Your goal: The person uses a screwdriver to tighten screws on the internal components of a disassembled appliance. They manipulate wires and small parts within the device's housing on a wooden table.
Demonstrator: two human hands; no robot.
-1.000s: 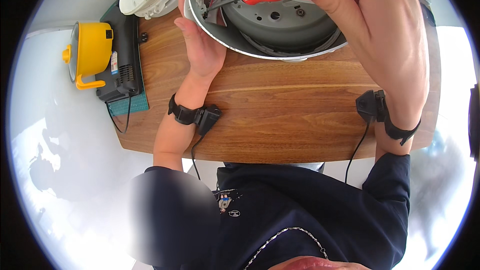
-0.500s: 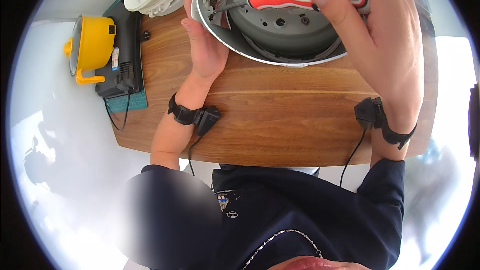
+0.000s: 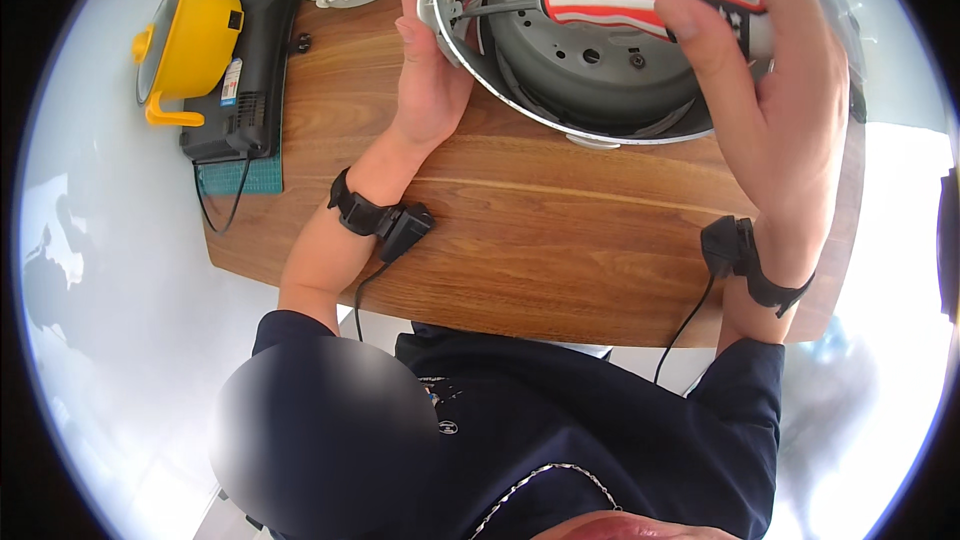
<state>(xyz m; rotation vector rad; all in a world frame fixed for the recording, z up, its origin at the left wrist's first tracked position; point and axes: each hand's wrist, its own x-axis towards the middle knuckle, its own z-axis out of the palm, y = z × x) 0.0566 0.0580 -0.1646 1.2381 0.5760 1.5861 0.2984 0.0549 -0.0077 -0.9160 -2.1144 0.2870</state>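
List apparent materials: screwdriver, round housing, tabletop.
Screwdriver: plastic or rubber grip, smooth sheen; shaft probably steel, slim, dull grey. Round housing: likely metal, grey finish, thin bright rim. Tabletop: wood or wood-look laminate, satin, brown grain.

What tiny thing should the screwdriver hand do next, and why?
I'd probably have the right hand turn the screwdriver slightly. Its shaft already reaches the inner side of the round shell, and the left hand is against that side and could steady it. I can't clearly see whether the tip sits in a screw.
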